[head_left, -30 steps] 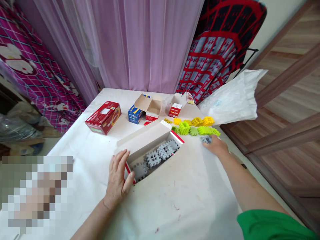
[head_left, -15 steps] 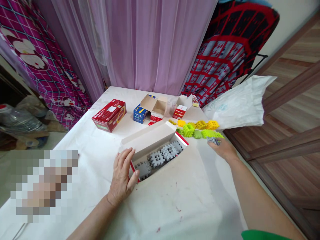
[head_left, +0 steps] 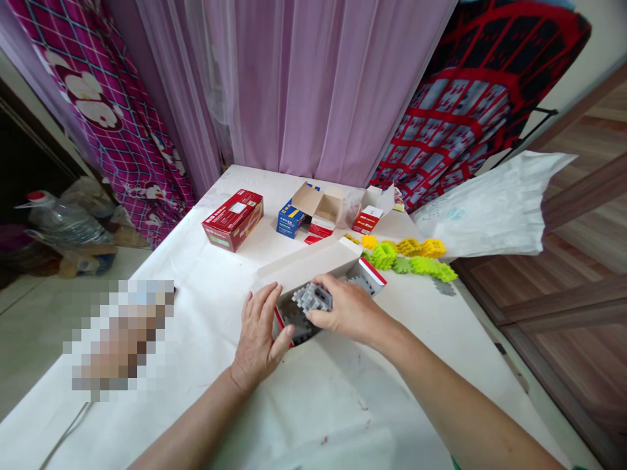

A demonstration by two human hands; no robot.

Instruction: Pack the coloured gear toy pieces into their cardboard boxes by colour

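Right hand (head_left: 350,308) grasping gray blocks (head_left: 306,297) at open box (head_left: 311,261); left hand (head_left: 263,333) spread loosely, 8 o'clock end, should brace it.

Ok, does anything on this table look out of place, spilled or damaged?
Two mild oddities. The white bag juts out past the right edge of the white-covered table. Small reddish marks dot the near part of the surface; I can't tell whether they're stains or loose bits. Nothing looks plainly damaged.
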